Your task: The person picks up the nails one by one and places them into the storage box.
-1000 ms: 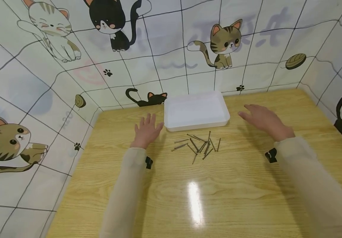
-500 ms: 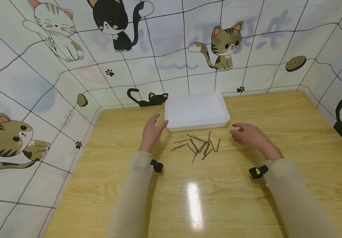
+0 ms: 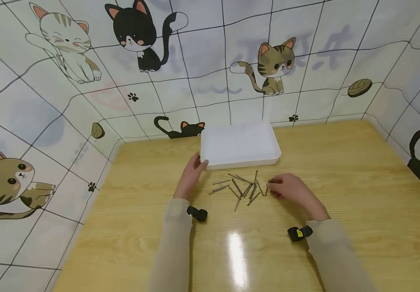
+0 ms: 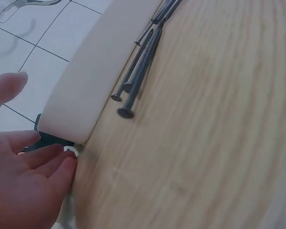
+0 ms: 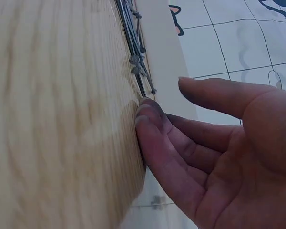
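Observation:
Several loose metal nails [image 3: 248,190] lie in a scattered heap on the wooden table, just in front of a shallow white tray [image 3: 240,164]. My left hand [image 3: 189,179] is at the tray's near left corner. In the left wrist view its thumb stands apart from the tray wall [image 4: 93,76], and its fingers are loosely bent by the corner. On the heap's right side, my right hand [image 3: 289,188] reaches the rightmost nail. The right wrist view has its fingertips [image 5: 144,112] down at the table beside the nails [image 5: 129,36], thumb raised away from them.
White walls [image 3: 210,65] with black grid lines and cartoon cats rise behind the table and at both sides. The tray stands close to the back wall. A bright light reflection lies on the table [image 3: 140,227] near the front. Both wrists wear small black cameras [image 3: 197,213].
My right hand has come left and toward me, down to the nails' right side. My left hand has turned and moved right to the tray's corner. Tray and nails look unmoved.

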A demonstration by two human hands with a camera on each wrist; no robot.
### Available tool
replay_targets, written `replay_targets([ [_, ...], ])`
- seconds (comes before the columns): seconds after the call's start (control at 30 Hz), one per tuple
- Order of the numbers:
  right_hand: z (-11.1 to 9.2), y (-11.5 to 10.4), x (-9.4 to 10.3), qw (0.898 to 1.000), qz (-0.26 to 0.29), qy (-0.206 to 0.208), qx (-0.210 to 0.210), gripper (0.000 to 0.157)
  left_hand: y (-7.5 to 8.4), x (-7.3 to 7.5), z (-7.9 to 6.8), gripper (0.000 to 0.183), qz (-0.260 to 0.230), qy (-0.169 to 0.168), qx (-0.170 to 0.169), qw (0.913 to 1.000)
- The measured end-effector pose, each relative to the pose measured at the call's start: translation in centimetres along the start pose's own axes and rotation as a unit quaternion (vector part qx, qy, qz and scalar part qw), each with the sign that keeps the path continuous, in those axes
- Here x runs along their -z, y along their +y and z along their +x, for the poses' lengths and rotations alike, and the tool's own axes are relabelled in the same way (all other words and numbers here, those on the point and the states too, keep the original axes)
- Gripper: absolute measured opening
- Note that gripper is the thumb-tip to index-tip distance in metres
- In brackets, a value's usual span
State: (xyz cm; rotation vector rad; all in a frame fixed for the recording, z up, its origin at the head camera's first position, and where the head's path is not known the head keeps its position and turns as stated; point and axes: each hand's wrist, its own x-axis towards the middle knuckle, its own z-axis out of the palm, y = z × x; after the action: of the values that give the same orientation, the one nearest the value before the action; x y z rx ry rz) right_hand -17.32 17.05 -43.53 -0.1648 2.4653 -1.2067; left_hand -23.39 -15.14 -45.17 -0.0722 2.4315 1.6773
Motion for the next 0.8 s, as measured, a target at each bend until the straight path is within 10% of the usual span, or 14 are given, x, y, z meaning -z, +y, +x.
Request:
replay_targets([
  [0.4, 0.1, -1.3, -1.3, 0.992, -0.118, 0.051, 0.001, 0.032, 1.1, -1.0, -1.1, 0.063, -0.065, 0.013, -0.001, 0.9978],
  [0.8, -0.2, -1.8, -2.3, 0.985, -0.152, 0.083, 0.016, 0.021, -0.9, -2.8, 0.5, 0.041, -0.147, 0.147, -0.015, 0.9780],
])
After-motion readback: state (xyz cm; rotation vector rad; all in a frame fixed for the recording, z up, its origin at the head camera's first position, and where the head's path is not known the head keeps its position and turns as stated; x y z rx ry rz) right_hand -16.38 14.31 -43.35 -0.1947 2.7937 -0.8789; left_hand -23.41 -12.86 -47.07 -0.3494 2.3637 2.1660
